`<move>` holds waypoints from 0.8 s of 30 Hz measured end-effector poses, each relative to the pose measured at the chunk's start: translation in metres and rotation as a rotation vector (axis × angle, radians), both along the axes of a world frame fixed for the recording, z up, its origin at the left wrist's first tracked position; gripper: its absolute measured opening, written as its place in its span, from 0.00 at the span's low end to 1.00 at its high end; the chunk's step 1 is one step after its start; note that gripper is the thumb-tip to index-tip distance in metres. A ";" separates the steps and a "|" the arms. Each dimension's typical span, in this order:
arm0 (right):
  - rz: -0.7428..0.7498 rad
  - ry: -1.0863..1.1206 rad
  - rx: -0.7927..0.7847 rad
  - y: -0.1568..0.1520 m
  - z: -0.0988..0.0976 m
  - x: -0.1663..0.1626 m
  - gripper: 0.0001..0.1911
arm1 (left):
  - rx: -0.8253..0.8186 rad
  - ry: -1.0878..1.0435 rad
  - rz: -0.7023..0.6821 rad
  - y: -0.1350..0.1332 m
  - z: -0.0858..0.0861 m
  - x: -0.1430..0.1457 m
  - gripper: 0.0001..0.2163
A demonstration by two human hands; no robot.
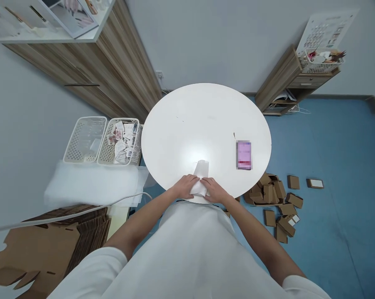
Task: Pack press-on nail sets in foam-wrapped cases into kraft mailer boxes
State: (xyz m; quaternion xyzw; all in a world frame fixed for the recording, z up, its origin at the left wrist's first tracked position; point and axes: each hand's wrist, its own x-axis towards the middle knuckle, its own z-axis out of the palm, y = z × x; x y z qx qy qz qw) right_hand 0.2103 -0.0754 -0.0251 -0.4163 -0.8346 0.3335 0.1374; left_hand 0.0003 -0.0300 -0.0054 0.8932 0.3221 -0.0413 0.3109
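Note:
A small white, thin wrapping sheet (201,169) lies at the near edge of the round white table (202,108), its far end flat and its near part folded over. My left hand (185,187) grips the folded part from the left, fingers bent inward. From the right, my right hand (214,190) holds the same fold, its fingertips close to those of the left. Whether anything is inside the fold cannot be seen. Farther right on the tabletop is a pinkish-purple rectangular item (243,155), blurred out by pixelation.
Left of the table stand two white baskets, one with clear plastic pieces (89,143), one with printed cards (125,141). Below them lie a white foam stack (94,182) and flat cardboard (44,249). Small brown boxes (270,218) litter the floor at right. A white cable (112,203) crosses the left side.

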 end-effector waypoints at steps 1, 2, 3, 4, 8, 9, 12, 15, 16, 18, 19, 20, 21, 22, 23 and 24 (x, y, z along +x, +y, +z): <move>-0.007 0.005 -0.008 -0.002 0.001 0.000 0.36 | 0.002 -0.009 0.007 -0.002 -0.001 -0.001 0.35; -0.015 0.009 -0.016 -0.002 0.001 -0.001 0.35 | 0.002 -0.020 0.015 -0.003 -0.001 -0.001 0.33; -0.024 0.011 -0.027 0.000 0.001 -0.001 0.34 | 0.001 -0.030 0.019 -0.003 -0.001 -0.001 0.31; -0.033 0.012 -0.041 0.002 0.000 -0.002 0.32 | -0.004 -0.038 0.020 -0.001 -0.002 -0.001 0.29; -0.092 0.030 -0.118 0.010 -0.005 -0.002 0.27 | -0.053 -0.075 0.058 0.005 -0.002 -0.002 0.29; -0.118 0.041 -0.139 0.011 -0.006 -0.002 0.27 | -0.072 -0.096 0.092 0.006 -0.002 -0.002 0.29; -0.214 0.091 -0.225 0.012 -0.006 -0.002 0.24 | -0.135 -0.178 0.237 0.009 -0.005 -0.001 0.28; -0.286 0.137 -0.345 0.019 -0.002 -0.002 0.15 | -0.183 -0.246 0.386 0.014 -0.007 0.002 0.23; -0.305 0.148 -0.390 0.022 0.000 -0.002 0.12 | -0.202 -0.263 0.431 0.017 -0.009 0.003 0.20; -0.354 0.178 -0.477 0.028 0.000 -0.003 0.11 | -0.263 -0.291 0.520 0.022 -0.011 0.005 0.14; -0.388 0.196 -0.513 0.031 0.000 -0.003 0.11 | -0.306 -0.303 0.562 0.025 -0.013 0.006 0.12; -0.431 0.212 -0.540 0.033 -0.002 -0.003 0.12 | -0.349 -0.311 0.603 0.027 -0.014 0.007 0.11; -0.483 0.222 -0.559 0.035 -0.004 -0.004 0.13 | -0.384 -0.314 0.644 0.029 -0.016 0.008 0.11; -0.545 0.225 -0.571 0.037 -0.006 -0.005 0.14 | -0.406 -0.312 0.684 0.030 -0.019 0.009 0.11; -0.610 0.219 -0.579 0.038 -0.008 -0.007 0.16 | -0.415 -0.306 0.723 0.032 -0.021 0.010 0.11; -0.669 0.208 -0.584 0.039 -0.010 -0.009 0.16 | -0.414 -0.295 0.757 0.032 -0.023 0.011 0.10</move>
